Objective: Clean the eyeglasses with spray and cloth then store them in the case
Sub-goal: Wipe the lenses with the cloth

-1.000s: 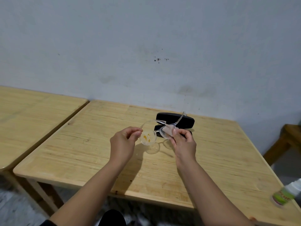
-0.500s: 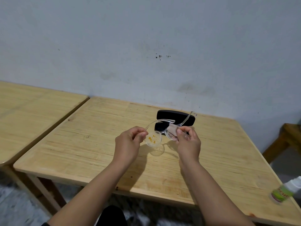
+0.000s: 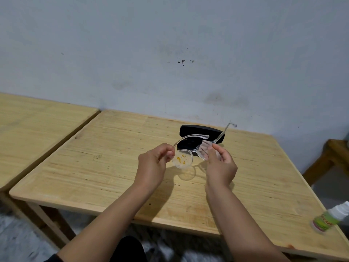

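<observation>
The clear plastic round-lens eyeglasses (image 3: 190, 154) are judged light, slightly flexible and scratch-prone; grip at the rim edges. Orange specks soil the left lens. They are held above the table (image 3: 94, 167) centre: left hand (image 3: 153, 165) pinches the left rim, right hand (image 3: 220, 163) pinches a pale cloth (image 3: 204, 148) onto the right lens. The black case (image 3: 200, 132) lies open near the far edge.
</observation>
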### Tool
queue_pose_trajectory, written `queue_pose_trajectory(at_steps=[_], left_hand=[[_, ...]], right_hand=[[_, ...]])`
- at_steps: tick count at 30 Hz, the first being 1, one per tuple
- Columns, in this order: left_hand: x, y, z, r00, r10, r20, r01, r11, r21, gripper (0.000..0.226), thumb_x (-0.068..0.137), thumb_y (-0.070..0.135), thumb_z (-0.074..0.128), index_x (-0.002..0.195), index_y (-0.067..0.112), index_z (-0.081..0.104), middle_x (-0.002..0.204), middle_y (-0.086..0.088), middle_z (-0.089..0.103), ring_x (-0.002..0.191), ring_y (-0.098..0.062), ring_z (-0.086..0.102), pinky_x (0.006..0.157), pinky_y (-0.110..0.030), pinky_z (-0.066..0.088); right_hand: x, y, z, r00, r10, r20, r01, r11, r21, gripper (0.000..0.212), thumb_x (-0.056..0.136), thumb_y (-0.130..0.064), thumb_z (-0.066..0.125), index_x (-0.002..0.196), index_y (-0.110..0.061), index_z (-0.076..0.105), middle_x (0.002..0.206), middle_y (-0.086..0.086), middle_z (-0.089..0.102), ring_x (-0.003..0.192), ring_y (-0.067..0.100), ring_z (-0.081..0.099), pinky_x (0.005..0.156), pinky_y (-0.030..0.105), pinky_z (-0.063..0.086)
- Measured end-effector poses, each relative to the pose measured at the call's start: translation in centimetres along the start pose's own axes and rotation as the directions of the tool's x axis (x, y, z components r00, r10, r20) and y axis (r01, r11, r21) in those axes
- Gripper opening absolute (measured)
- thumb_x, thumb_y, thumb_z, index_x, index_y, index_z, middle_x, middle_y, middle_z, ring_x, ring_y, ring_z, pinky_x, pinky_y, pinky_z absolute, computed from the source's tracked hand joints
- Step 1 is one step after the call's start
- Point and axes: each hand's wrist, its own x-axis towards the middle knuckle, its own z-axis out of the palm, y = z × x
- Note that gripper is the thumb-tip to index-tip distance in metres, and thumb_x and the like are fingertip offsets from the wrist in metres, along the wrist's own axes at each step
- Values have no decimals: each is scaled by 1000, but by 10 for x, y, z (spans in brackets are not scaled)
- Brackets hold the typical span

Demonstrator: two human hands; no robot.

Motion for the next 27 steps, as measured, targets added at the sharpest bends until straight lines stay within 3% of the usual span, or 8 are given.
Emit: queue_pose_trajectory(at_steps=[3, 8, 10, 14, 19, 21, 24, 27], left_hand=[[3, 1, 0, 998, 64, -9, -64, 998, 13, 37, 87, -10, 47, 77, 20, 67, 78, -5, 71, 77, -5, 67, 82, -31, 56], [11, 0, -2, 991, 130, -3, -130, 990, 61, 40, 83, -17, 44, 80, 16, 66, 78, -6, 70, 76, 1, 66, 80, -29, 55], [14, -2, -2, 990, 142, 8, -142, 987, 75, 37, 83, -16, 44, 80, 13, 66, 78, -6, 70, 76, 3, 65, 80, -27, 55], [20, -9, -3, 989, 149, 9, -149, 984, 102, 35, 84, -15, 45, 82, 13, 65, 80, -7, 71, 77, -11, 68, 77, -33, 56], [22, -11, -11, 994, 91, 62, -96, 992, 87, 24, 92, 1, 48, 83, 22, 57, 83, -7, 72, 78, 0, 67, 72, -18, 52], [23, -14, -15, 990, 81, 113, -93, 990, 105, 18, 92, 5, 51, 85, 22, 55, 88, 0, 72, 83, 3, 67, 73, -17, 50], [24, -16, -20, 980, 71, 187, -99, 985, 144, 15, 89, 9, 58, 86, 22, 52, 95, 11, 68, 91, 3, 64, 77, -8, 48], [26, -14, -24, 968, 43, 246, -78, 988, 135, 27, 81, 8, 69, 84, 26, 49, 100, 13, 65, 88, 7, 63, 75, -1, 44]], right_hand=[[1, 1, 1, 1000, -1, 29, 1, 1000, -21, 14, 85, -15, 64, 94, -23, 72, 89, -2, 69, 60, 3, 55, 46, 4, 40], [2, 1, 0, 992, 15, 125, -5, 997, -82, 15, 85, -17, 65, 92, -28, 71, 93, -2, 72, 77, 9, 65, 54, 7, 44], [3, 2, 1, 983, 40, 180, -21, 994, -108, 13, 84, -20, 66, 87, -31, 72, 91, -3, 73, 82, 12, 67, 65, 16, 49], [8, 5, 1, 949, 93, 301, -36, 981, -190, 10, 81, -25, 70, 88, -24, 76, 90, -5, 75, 88, 11, 70, 87, 35, 55], [15, -2, -5, 897, 132, 421, -14, 962, -271, 6, 77, -21, 73, 81, -20, 76, 81, 1, 76, 83, 18, 72, 85, 42, 57], [17, -7, -6, 881, 128, 455, 4, 961, -278, 5, 79, -18, 71, 81, -18, 76, 82, 2, 76, 83, 18, 71, 84, 40, 57], [16, -11, -4, 889, 130, 439, 2, 957, -288, 6, 80, -16, 70, 81, -17, 75, 79, 1, 75, 74, 11, 69, 81, 35, 57], [14, -9, -1, 899, 163, 407, -54, 962, -267, 6, 81, -14, 69, 80, -16, 75, 79, 1, 75, 68, 8, 68, 80, 34, 57]])
